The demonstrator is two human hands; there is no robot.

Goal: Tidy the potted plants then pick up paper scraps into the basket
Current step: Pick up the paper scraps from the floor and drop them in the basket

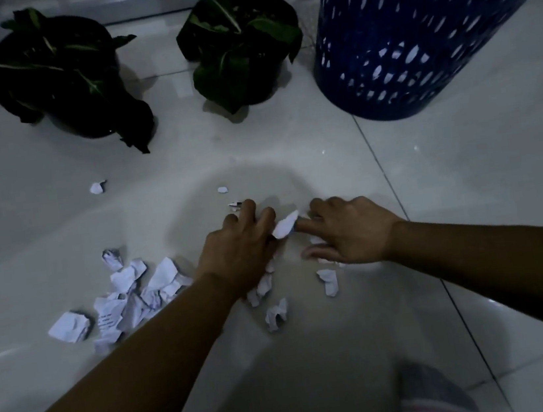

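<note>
Two black potted plants stand upright on the tiled floor, one at the far left [63, 77] and one at the far middle [242, 43]. A tall blue perforated basket [413, 31] stands at the far right. Crumpled white paper scraps [126, 294] lie in a heap at the left of my arms, with more scraps [275, 314] below my hands. My left hand [237, 245] presses down on the floor over scraps, and a white scrap [285, 226] sticks out between its fingers. My right hand [346, 230] rests beside it, fingers spread over small scraps on the floor.
Single small scraps lie farther out near the left pot [96, 187] and ahead of my hands [222, 189]. A striped cloth-covered knee or foot [433, 398] shows at the bottom right. A wall base runs along the far edge.
</note>
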